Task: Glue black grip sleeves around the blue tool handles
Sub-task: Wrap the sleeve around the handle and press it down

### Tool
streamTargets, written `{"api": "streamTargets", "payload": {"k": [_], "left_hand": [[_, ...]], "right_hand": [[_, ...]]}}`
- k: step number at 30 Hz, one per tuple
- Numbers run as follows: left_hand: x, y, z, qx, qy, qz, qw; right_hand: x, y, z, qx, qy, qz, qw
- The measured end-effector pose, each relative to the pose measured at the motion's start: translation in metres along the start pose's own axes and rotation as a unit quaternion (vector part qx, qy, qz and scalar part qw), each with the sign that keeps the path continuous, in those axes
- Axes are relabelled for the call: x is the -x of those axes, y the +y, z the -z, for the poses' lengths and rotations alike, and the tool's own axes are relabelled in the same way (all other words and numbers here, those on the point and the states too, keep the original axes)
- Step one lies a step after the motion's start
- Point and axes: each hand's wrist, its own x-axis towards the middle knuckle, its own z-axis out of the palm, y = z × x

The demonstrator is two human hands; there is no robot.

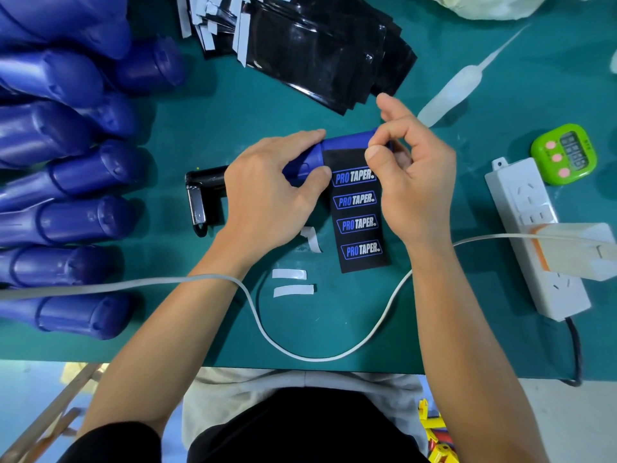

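Blue handle (347, 142), black sleeve (364, 264) with four blue-and-white logos (357, 224), teal mat (233, 105), black stack (317, 45) at 12 o'clock, green timer (564, 142) with pink buttons (557, 157) at 3 o'clock

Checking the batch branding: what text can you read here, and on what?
"PRO TAPER." appears four times down the black sleeve, whose top lies on the blue handle.
Digits on the green timer: too blurred to read.
Markings on the power strip: none readable.

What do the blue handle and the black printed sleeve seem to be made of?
Blue handle: likely moulded plastic, satin, smooth rounded form. Black sleeve: thin flexible sheet, perhaps vinyl or rubber, matte; it bends up onto the handle.
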Motion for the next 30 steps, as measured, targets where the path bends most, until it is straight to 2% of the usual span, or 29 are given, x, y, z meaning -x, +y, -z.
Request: {"api": "streamTargets", "payload": {"k": [10, 16, 30], "left_hand": [[-0.002, -0.005, 0.001, -0.016, -0.014, -0.016, 1.000], [-0.001, -0.004, 0.003, -0.017, -0.025, -0.026, 0.999], [-0.004, 0.002, -0.010, 0.030, 0.053, 0.027, 0.998]], "right_hand": [[-0.001, -0.006, 0.014, -0.089, -0.023, -0.007, 0.996], [-0.004, -0.007, 0.012, -0.076, -0.051, -0.043, 0.995], [-0.006, -0.003, 0.003, 0.002, -0.008, -0.036, 0.999]]}}
